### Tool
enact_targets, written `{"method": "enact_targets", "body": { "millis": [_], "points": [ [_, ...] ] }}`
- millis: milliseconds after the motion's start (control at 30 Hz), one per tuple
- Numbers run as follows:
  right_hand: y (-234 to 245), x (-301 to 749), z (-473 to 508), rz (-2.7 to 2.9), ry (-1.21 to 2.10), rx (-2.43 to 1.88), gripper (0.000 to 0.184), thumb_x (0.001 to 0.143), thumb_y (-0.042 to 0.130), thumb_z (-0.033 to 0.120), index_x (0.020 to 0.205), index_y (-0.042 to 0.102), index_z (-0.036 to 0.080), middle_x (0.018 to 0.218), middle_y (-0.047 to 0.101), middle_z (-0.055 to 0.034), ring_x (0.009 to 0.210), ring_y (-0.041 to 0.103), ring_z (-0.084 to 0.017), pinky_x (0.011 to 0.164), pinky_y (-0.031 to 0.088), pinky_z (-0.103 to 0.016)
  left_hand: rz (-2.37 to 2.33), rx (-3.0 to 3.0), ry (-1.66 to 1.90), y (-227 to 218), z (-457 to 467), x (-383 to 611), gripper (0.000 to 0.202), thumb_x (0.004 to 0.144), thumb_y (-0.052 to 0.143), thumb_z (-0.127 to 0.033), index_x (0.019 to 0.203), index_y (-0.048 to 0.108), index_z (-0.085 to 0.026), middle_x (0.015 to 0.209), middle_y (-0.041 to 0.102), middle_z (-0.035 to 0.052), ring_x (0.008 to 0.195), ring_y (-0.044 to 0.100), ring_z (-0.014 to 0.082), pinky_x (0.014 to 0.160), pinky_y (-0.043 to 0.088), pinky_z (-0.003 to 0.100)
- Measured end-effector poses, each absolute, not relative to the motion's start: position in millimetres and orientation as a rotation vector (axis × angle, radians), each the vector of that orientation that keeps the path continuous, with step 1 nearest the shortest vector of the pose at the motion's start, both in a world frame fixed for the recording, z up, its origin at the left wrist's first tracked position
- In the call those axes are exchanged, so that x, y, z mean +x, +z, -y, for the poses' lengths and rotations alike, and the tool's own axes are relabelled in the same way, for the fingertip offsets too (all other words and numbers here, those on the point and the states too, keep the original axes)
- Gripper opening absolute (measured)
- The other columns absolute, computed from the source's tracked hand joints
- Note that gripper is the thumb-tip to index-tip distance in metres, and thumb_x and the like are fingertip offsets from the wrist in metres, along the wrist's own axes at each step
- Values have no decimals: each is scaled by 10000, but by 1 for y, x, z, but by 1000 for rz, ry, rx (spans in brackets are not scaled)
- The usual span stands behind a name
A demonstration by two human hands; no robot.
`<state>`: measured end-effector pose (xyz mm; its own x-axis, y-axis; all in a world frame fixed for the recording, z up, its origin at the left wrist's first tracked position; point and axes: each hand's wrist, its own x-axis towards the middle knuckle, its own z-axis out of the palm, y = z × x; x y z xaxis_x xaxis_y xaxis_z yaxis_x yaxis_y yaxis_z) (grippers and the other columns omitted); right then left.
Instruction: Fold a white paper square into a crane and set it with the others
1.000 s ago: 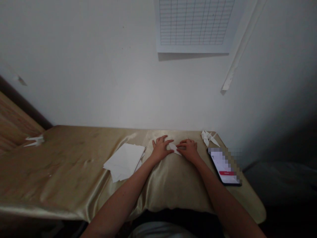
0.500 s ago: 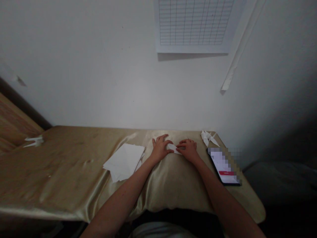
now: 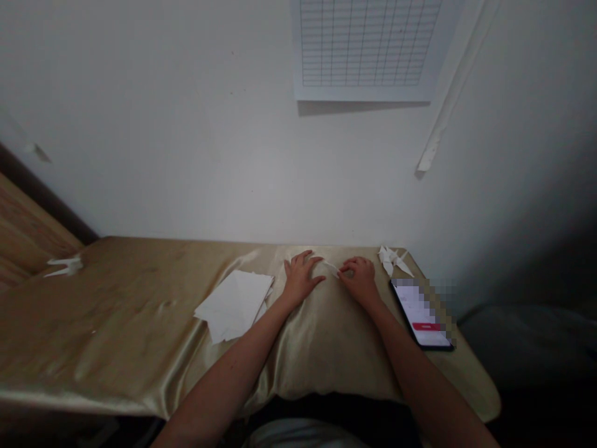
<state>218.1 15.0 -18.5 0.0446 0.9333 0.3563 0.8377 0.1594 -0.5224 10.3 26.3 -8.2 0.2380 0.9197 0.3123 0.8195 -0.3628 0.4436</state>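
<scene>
A small folded piece of white paper (image 3: 331,266) stands nearly edge-on between my hands, showing as a thin strip. Pinched at its right end by thumb and forefinger is where my right hand (image 3: 360,278) has it. My left hand (image 3: 301,278) is open over the cloth, thumb and fingers spread apart. Its forefinger tip lies close to the paper's left end; whether it touches, I cannot tell. Left of that hand lies a loose stack of white paper sheets (image 3: 237,302).
Folded white paper cranes (image 3: 392,260) lie at the far right corner of the gold satin-covered table (image 3: 135,311). A phone (image 3: 420,314) with a lit screen is below them. Another folded white paper piece (image 3: 65,266) sits far left. The wall bears a gridded sheet (image 3: 364,50).
The folded paper has turned from lying flat to nearly edge-on. My left thumb and forefinger have spread off it, and my right hand has shifted slightly right, still pinching it.
</scene>
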Motion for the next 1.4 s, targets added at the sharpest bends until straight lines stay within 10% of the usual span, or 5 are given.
{"method": "enact_targets", "body": {
  "millis": [533,1400],
  "points": [
    [-10,211,-2,2062,182,-1651,121,889,597,290,922,705,246,1121,717,-49,1286,480,-279,1156,-40,-719,-1696,2313,809,-7,-25,10,296,877,732,-413,1172,720,-385,1494,500,48,1411,377,297,1187,149,655],
    [-15,208,-4,1996,386,-1779,180,881,667,372,1023,756,307,1195,676,-62,1268,464,-304,1123,169,-630,-1680,2293,556,-13,-20,16,390,780,724,-661,1092,774,-433,1504,521,39,1405,365,392,1132,68,794]
  ]
}}
